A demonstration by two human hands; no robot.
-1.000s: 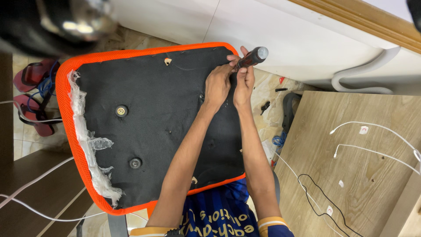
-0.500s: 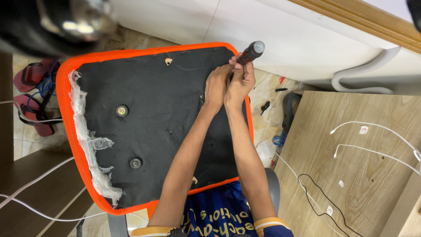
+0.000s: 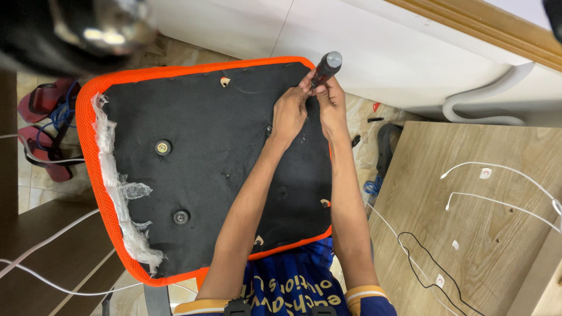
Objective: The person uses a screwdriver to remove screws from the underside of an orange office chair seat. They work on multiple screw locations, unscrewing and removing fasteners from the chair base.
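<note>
The upturned chair seat (image 3: 193, 175), black felt underside facing up and rimmed in orange mesh, lay across the person's lap, so its fixing points faced the camera. Both hands met at the seat's far corner, at about one o'clock from its centre. The right hand (image 3: 331, 105) was closed around the dark handle of a screwdriver (image 3: 324, 69), whose metal-capped butt pointed up and away toward one o'clock; the shaft and tip were hidden behind the fingers, so what it bore on could not be told. The left hand (image 3: 289, 112) was curled just beside it, fingertips pinching at the tool's lower end, apparently to steady the tip against the felt. Two round metal inserts (image 3: 163, 147) sat at nine and seven o'clock on the underside. Torn clear plastic wrap (image 3: 120, 193) clung along the left edge. A wooden worktop (image 3: 497, 222) with loose white and black cables stood at three o'clock, red sandals (image 3: 41, 126) at nine.
</note>
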